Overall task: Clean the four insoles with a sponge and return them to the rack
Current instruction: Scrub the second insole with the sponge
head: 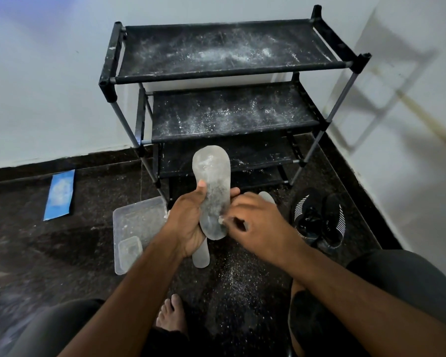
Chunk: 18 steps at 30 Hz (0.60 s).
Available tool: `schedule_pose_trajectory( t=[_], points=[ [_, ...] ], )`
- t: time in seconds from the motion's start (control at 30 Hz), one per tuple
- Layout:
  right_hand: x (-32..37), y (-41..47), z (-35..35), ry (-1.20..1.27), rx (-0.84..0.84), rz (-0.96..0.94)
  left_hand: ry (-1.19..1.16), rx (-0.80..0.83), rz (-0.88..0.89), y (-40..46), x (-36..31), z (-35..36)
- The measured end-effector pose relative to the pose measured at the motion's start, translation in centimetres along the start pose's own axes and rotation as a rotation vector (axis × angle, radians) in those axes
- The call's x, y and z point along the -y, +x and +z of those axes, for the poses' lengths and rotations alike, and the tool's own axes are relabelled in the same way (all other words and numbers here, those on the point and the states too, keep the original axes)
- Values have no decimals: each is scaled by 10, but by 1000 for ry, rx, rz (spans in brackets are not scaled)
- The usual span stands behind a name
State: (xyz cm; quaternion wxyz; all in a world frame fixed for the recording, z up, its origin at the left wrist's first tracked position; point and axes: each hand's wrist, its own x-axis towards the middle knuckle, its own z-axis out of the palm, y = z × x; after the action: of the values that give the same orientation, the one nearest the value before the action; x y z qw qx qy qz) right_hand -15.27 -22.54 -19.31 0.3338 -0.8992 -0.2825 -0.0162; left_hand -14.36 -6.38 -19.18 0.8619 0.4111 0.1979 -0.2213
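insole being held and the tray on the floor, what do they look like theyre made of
Insole: probably foam or soft rubber, matte grey, dusted with white powder; thin, flat and opaque.
Tray: likely clear plastic; the dark floor shows through its glossy, powder-smeared walls.

A corner with pale walls [49,99] and a dark speckled floor [23,240].

A black skirting [62,161] runs along the foot of both walls. White powder is scattered on the floor near the middle. Light throws a slanted shadow [386,81] of bars on the right wall. A blue sheet [59,194] lies flat on the floor at left, near the skirting; black shoes [319,217] sit at right.
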Motion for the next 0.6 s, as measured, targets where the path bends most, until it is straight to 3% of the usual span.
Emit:
schedule_pose_trajectory(
  t=[0.07, 0.2, 0.37, 0.5, 0.6],
  points=[
    [3, -2, 1, 20, 40, -23, 1, 5, 4, 0, 1, 0],
    [-5, 4, -4, 1, -191, 29, -85, 11, 24, 1, 0, -1],
    [3, -3, 4, 15, 73, -92, -83, 17, 6, 1, 1, 0],
    [-8, 8, -5, 53, -274, 11, 63, 22, 68, 2, 4, 2],
    [-13, 9, -4, 22, -311, 65, 42, 49, 44, 0, 10, 7]
  ],
)
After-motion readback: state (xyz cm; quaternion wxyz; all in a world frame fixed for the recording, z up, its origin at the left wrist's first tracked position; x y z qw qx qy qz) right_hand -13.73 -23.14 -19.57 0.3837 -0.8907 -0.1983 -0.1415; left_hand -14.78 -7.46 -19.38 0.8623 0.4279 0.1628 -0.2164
